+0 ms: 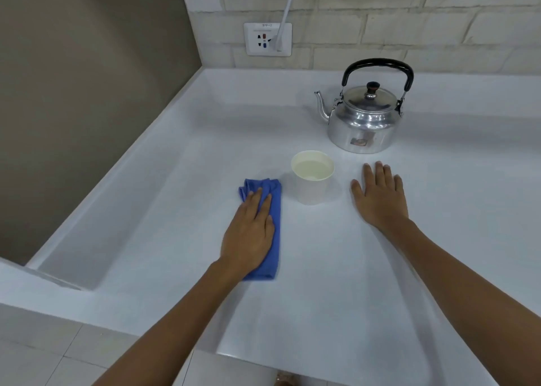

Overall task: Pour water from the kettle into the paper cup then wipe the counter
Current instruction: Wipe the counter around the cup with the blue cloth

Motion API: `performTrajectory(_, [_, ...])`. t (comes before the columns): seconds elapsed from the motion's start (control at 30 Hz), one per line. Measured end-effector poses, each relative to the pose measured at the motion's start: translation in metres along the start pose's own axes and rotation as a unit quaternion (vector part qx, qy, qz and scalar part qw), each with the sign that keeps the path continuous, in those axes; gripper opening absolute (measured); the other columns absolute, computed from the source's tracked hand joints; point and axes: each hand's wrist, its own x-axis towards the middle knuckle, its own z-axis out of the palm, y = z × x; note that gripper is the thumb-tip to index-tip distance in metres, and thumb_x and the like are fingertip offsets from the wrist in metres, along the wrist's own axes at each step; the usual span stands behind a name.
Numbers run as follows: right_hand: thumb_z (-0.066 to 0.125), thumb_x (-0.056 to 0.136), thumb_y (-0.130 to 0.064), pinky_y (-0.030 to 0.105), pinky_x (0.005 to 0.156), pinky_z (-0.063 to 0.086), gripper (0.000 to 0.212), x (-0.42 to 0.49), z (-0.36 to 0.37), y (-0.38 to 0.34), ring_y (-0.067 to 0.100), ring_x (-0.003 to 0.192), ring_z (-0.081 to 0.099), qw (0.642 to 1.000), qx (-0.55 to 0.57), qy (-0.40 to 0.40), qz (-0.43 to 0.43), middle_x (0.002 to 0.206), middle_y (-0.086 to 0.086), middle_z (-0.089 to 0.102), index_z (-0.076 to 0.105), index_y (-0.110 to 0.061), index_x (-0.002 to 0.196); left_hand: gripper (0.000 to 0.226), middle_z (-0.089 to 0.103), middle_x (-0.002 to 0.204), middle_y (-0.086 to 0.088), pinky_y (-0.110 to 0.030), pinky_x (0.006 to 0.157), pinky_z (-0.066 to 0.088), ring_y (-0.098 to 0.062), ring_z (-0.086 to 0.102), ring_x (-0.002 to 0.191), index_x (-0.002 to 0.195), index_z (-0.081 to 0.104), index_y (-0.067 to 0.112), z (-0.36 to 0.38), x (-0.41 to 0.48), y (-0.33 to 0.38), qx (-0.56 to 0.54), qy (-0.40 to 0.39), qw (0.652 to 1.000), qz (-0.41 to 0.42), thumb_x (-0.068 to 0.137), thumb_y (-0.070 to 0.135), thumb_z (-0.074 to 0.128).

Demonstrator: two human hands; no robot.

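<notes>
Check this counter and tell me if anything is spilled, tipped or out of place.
Nothing stands out. The kettle stands upright with its lid on, the paper cup stands upright holding water, and no puddle shows on the counter. The left hand presses the blue cloth flat.

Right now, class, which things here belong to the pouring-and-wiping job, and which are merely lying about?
Part of the job: kettle; paper cup, already holding water; blue cloth under the left hand; counter.

Merely there: wall socket; white cable.
</notes>
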Motion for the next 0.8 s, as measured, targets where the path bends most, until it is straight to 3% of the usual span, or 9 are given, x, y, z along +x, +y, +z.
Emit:
performTrajectory(0.1, [0.020, 0.094, -0.044, 0.045, 0.117, 0.008, 0.060, -0.001, 0.000, 0.001, 0.028, 0.143, 0.006, 1.000, 0.001, 0.001, -0.002, 0.155, 0.017, 0.012, 0.013, -0.011, 0.144, 0.048, 0.018, 0.154, -0.004, -0.023, 0.111, 0.012, -0.019, 0.018, 0.141, 0.142, 0.024, 0.015, -0.019, -0.023, -0.020, -0.013, -0.013, 1.000, 0.016, 0.096, 0.022, 0.034])
performTrajectory(0.2, [0.020, 0.093, -0.044, 0.044, 0.118, 0.005, 0.061, -0.001, 0.000, 0.001, 0.028, 0.144, 0.005, 1.000, 0.008, -0.003, 0.001, 0.156, 0.016, 0.010, 0.012, -0.012, 0.144, 0.048, 0.015, 0.154, -0.013, -0.032, 0.114, 0.019, -0.026, 0.019, 0.141, 0.142, 0.022, 0.009, -0.033, -0.015, -0.039, -0.004, -0.011, 0.998, -0.054, 0.096, 0.015, 0.033])
performTrajectory(0.3, [0.018, 0.093, -0.045, 0.044, 0.118, 0.004, 0.061, 0.000, 0.000, 0.000, 0.027, 0.144, 0.003, 1.000, 0.006, -0.009, 0.005, 0.156, 0.015, 0.008, 0.010, -0.013, 0.145, 0.046, 0.004, 0.153, -0.023, -0.039, 0.117, 0.011, -0.035, 0.009, 0.141, 0.141, 0.015, -0.002, -0.022, -0.002, -0.030, 0.061, -0.013, 0.992, -0.109, 0.096, 0.011, 0.021])
performTrajectory(0.37, [0.019, 0.093, -0.045, 0.045, 0.118, 0.004, 0.061, 0.000, 0.001, 0.000, 0.028, 0.144, 0.003, 1.000, 0.005, -0.006, 0.005, 0.156, 0.015, 0.009, 0.010, -0.012, 0.144, 0.046, -0.002, 0.153, -0.024, -0.042, 0.117, 0.002, -0.037, 0.001, 0.141, 0.140, 0.014, -0.003, -0.012, -0.004, -0.011, 0.101, -0.030, 0.990, -0.099, 0.096, 0.011, 0.012])
performTrajectory(0.5, [0.020, 0.093, -0.043, 0.046, 0.117, 0.007, 0.061, -0.001, 0.002, 0.000, 0.030, 0.143, 0.007, 1.000, -0.002, 0.004, -0.002, 0.155, 0.017, 0.012, 0.012, -0.011, 0.144, 0.050, 0.005, 0.155, -0.010, -0.027, 0.116, -0.003, -0.026, 0.007, 0.143, 0.143, 0.010, 0.007, 0.004, -0.031, 0.035, 0.018, 0.029, 0.999, -0.030, 0.097, 0.016, 0.024])
performTrajectory(0.57, [0.019, 0.093, -0.043, 0.046, 0.117, 0.007, 0.061, -0.001, 0.002, 0.000, 0.029, 0.143, 0.006, 1.000, -0.002, 0.001, -0.004, 0.155, 0.017, 0.011, 0.011, -0.011, 0.144, 0.050, 0.006, 0.156, 0.000, -0.019, 0.112, -0.004, -0.017, 0.006, 0.143, 0.144, 0.012, 0.014, -0.001, -0.042, 0.039, -0.007, 0.011, 1.000, 0.009, 0.096, 0.018, 0.028])
performTrajectory(0.67, [0.018, 0.093, -0.044, 0.045, 0.118, 0.006, 0.061, -0.001, 0.002, 0.001, 0.028, 0.143, 0.004, 1.000, -0.002, -0.003, -0.002, 0.156, 0.016, 0.009, 0.009, -0.012, 0.144, 0.051, 0.006, 0.155, 0.005, -0.015, 0.110, 0.000, -0.011, 0.007, 0.142, 0.144, 0.014, 0.018, -0.014, -0.046, 0.016, -0.017, -0.012, 1.000, -0.003, 0.096, 0.019, 0.030])
performTrajectory(0.73, [0.016, 0.093, -0.045, 0.045, 0.118, 0.005, 0.062, -0.002, 0.003, 0.001, 0.028, 0.144, 0.003, 1.000, -0.006, -0.005, -0.001, 0.156, 0.015, 0.008, 0.008, -0.012, 0.145, 0.051, 0.006, 0.155, -0.001, -0.018, 0.112, 0.004, -0.015, 0.008, 0.143, 0.144, 0.014, 0.015, -0.020, -0.046, 0.008, -0.022, -0.016, 0.999, -0.044, 0.096, 0.016, 0.031])
performTrajectory(0.8, [0.016, 0.093, -0.045, 0.045, 0.118, 0.005, 0.062, -0.002, 0.003, -0.001, 0.029, 0.144, 0.004, 1.000, -0.004, -0.003, 0.002, 0.156, 0.016, 0.008, 0.008, -0.011, 0.144, 0.048, 0.016, 0.153, -0.014, -0.032, 0.116, 0.014, -0.029, 0.018, 0.141, 0.141, 0.020, 0.004, -0.020, -0.044, 0.018, 0.003, -0.009, 0.998, -0.058, 0.094, 0.010, 0.032])
